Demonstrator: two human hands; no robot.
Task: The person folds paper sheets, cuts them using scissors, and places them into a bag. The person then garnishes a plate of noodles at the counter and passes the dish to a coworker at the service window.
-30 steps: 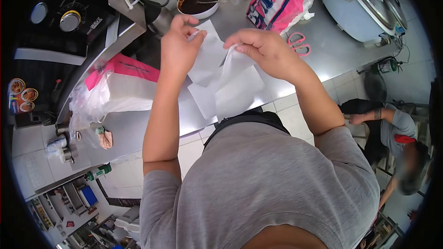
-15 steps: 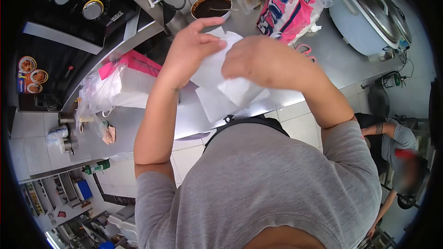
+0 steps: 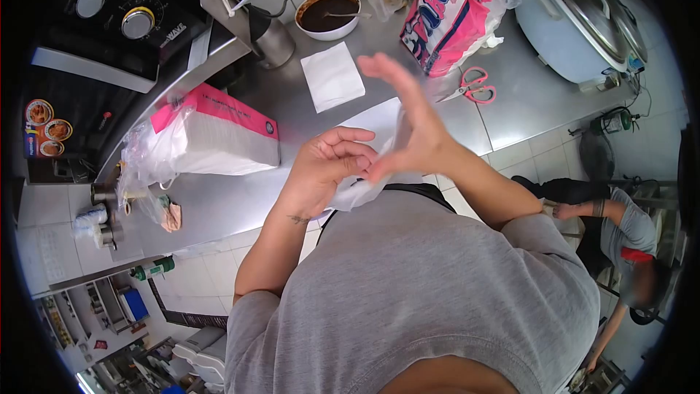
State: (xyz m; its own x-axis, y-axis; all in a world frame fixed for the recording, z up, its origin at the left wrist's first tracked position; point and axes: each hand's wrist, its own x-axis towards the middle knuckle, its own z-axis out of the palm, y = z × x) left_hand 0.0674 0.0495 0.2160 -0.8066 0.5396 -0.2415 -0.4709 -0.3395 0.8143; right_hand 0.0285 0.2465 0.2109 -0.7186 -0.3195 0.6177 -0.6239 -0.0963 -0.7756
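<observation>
Lying flat: a four-cornered white sheet (image 3: 332, 77), matte and smooth, is supported by the shiny grey metal surface (image 3: 521, 106), just beyond the hands and apart from them.
Thin paper (image 3: 357, 197): pale, rumpled and partly hidden, it is seen below and between the hands, near the surface's front edge.
Left hand (image 3: 321, 162): the fingers are half curled, with the thumb drawn near them, over the thin paper; whether any paper is pinched cannot be told.
Right hand (image 3: 423, 133): the fingers and thumb are spread wide in a blurred C shape, the thumb brought close to the left fingertips; contact with the paper cannot be made out.
Paper stack (image 3: 226, 142): a white block is topped by a pink printed band and partly wrapped in clear, wrinkled plastic.
Bowl (image 3: 328, 34): white and rounded, it is filled with something dark brown, in which a utensil is rested.
Scissors (image 3: 479, 87): pink looped handles are placed beside the glossy, creased printed bag (image 3: 446, 25).
</observation>
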